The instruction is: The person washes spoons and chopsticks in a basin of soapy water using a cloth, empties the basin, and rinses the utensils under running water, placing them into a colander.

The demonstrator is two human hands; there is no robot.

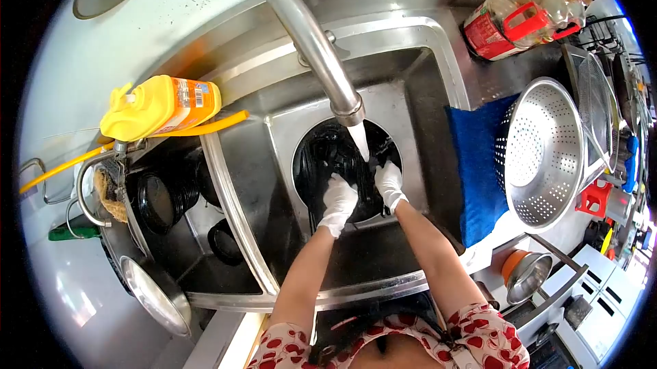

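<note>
Both hands wear white gloves and reach into a round metal basin (296, 199) in the sink. The basin holds dark, wet material (330, 153), whose nature I cannot make out. My left hand (339, 198) is closed on the dark material at the basin's lower middle. To its right, my right hand (389, 183) is also closed, by the basin's right side, gripping part of the same dark material. Water (359, 142) runs from the faucet (347, 105) between and just above the hands.
A yellow jug (161, 107) and a yellow hose (222, 123) lie left of the sink. Black bowls (159, 201) fill part of the left basin. On the right are a blue cloth (475, 170), a steel colander (544, 157) and a plastic bottle (503, 27).
</note>
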